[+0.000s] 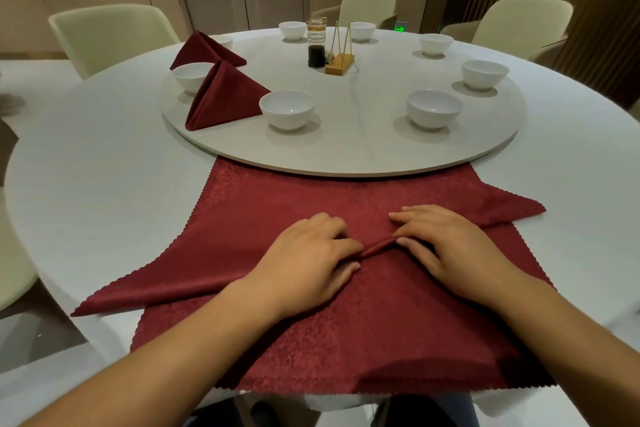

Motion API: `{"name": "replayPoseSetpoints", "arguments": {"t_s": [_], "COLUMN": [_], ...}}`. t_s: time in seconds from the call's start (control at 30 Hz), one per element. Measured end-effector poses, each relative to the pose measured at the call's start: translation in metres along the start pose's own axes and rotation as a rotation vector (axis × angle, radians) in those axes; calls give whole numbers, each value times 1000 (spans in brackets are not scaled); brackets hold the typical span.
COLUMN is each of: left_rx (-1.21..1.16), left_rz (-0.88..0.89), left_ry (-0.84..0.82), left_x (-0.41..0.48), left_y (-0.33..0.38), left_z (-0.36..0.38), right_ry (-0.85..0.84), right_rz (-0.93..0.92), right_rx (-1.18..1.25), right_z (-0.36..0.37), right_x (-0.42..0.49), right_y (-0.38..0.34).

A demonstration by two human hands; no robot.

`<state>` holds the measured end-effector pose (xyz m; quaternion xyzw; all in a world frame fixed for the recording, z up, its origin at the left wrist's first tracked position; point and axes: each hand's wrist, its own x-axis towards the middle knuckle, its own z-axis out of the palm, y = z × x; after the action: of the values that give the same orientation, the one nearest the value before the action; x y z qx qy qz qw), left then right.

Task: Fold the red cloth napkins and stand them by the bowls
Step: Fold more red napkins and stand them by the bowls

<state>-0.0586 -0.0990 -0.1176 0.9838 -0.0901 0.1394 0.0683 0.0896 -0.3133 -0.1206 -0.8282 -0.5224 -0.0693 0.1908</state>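
Left hand (311, 253) and right hand (450, 250) pinch a ridge (378, 246) in the near red napkin (346, 340) (corners lying loose); an uneven tug could skew the fold.

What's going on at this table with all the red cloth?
A person is folding a red napkin spread on the near edge of the round table. The left hand and right hand each pinch a little ridge of cloth in its middle. Two folded napkins already stand beside bowls on the left of the turntable. The other bowls have no napkin yet.
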Motion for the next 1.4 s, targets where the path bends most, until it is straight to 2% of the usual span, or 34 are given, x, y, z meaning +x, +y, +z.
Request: {"name": "replayPoseSetpoints", "arguments": {"t_s": [0.17, 0.3, 0.4, 0.5, 0.67, 0.93, 1.23, 1.4], "left_rx": [-15, -36, 0, -21, -25, -25, -66, -141], "left_rz": [68, 56, -80, -204, -271, -257, -274, -297], "left_ry": [19, -30, -107, -284, -377, -386, -310, -154], "left_x": [-17, -41, -49, -49, -44, -33, -30, -17], "left_y": [10, 30, 39, 44, 49, 36, 32, 32], "left_z": [-21, -25, -15, -10, -9, -6, -1, -9], "right_ry": [93, 71, -94, -300, -328, -324, -302, -188], "right_rz": [-26, 32, 176, 262, 276, 319, 337, 375], "right_rx": [24, 19, -23, -22, -72, -105, -158, -147], "right_z": [-20, -14, -10, -7, -6, -5, -4, 3], "right_x": [-21, -48, -56, -61, -56, -47, -39, -33], "right_y": [-48, -70, -77, -78, -72, -65, -56, -82]}}
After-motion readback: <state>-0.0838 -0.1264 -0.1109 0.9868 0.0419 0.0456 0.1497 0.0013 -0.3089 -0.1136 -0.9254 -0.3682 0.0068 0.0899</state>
